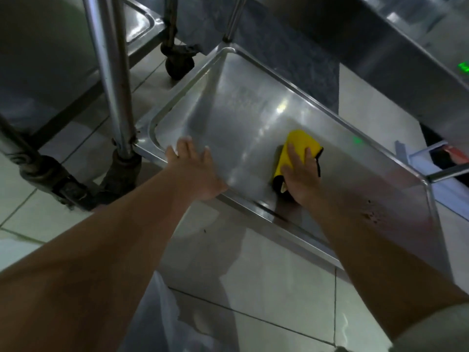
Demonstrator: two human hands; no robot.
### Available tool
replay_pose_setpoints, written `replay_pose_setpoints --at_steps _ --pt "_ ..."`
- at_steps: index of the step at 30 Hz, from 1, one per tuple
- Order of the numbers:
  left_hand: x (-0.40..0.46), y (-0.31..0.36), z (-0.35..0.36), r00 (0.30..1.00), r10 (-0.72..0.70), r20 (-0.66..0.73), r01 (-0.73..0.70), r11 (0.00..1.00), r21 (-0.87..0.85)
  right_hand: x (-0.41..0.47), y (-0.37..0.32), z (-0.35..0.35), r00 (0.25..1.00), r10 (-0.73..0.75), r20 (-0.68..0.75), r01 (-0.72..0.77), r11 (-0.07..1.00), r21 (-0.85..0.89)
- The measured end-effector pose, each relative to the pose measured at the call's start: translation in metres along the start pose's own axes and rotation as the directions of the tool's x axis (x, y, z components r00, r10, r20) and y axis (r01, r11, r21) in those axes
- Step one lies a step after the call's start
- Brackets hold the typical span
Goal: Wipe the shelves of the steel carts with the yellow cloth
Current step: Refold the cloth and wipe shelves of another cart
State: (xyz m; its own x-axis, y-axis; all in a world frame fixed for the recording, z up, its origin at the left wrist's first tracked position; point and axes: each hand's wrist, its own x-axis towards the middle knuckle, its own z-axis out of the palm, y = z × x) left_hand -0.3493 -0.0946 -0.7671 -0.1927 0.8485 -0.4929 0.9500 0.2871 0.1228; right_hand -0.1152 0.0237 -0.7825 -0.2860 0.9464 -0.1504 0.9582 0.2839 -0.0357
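The tiled floor [266,288] fills the lower part of the view, pale squares with dark joints. On it stands a steel cart, and its bottom shelf [228,107], a shallow tray with a raised rim, runs slantwise from the upper middle down to the right. A second cart [76,59] stands to the left, its upright posts [111,80] rising just beside the near left corner of the shelf; a dark caster wheel [177,63] sits on the floor beyond the shelf's far corner.

The left hand [195,168] lies flat on the shelf near its front left rim, fingers straight and spread, holding nothing. The right hand [299,176] presses down on the yellow cloth [295,143] with straight fingers laid over it. The cloth is folded, has a dark edge, and rests on the shelf surface toward the front rim, right of the left hand and apart from it.

A small green light reflection [357,141] shows on the shelf beyond the cloth.
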Motion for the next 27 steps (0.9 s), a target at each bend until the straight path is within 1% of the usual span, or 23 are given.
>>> replay_pose_setpoints --at_steps 2,3,5,7,11,14,16,21,24,27 --pt "0.005 0.014 0.007 0.999 -0.004 -0.035 0.004 1.000 -0.002 -0.032 0.025 0.004 0.994 0.105 -0.014 -0.102 0.988 0.118" --pt "0.007 0.021 0.010 0.998 0.013 -0.069 -0.014 1.000 -0.016 -0.048 0.034 0.007 0.991 0.128 -0.027 -0.123 0.983 0.135" --pt "0.012 0.036 0.015 0.989 0.050 -0.143 -0.057 0.997 -0.045 -0.076 0.043 0.014 0.996 0.075 -0.057 -0.074 0.997 0.019" --pt "0.015 0.050 0.020 0.982 0.057 -0.182 -0.064 0.997 -0.033 -0.092 0.044 0.017 0.997 0.022 -0.070 -0.020 0.999 0.027" --pt "0.019 0.067 0.032 0.971 0.047 -0.235 -0.047 0.999 0.007 -0.097 0.037 0.012 0.995 -0.095 -0.011 0.095 0.994 0.062" --pt "0.021 0.068 0.035 0.969 0.024 -0.248 -0.023 1.000 0.006 -0.074 0.037 0.002 0.972 -0.232 0.034 0.231 0.973 0.031" --pt "0.023 0.067 0.037 0.967 0.015 -0.256 -0.013 1.000 0.011 -0.046 0.025 -0.001 0.966 -0.253 0.060 0.250 0.967 0.058" --pt "0.024 0.065 0.042 0.959 0.020 -0.282 -0.012 1.000 0.028 0.025 -0.022 0.003 0.983 -0.170 0.072 0.154 0.970 0.190" --pt "0.023 0.065 0.043 0.954 0.026 -0.299 -0.019 1.000 0.025 0.043 -0.016 0.005 0.995 -0.097 0.021 0.089 0.967 0.240" --pt "0.023 0.065 0.043 0.949 0.035 -0.315 -0.030 0.999 0.019 0.037 0.007 0.007 0.999 -0.005 -0.048 0.018 0.958 0.285"
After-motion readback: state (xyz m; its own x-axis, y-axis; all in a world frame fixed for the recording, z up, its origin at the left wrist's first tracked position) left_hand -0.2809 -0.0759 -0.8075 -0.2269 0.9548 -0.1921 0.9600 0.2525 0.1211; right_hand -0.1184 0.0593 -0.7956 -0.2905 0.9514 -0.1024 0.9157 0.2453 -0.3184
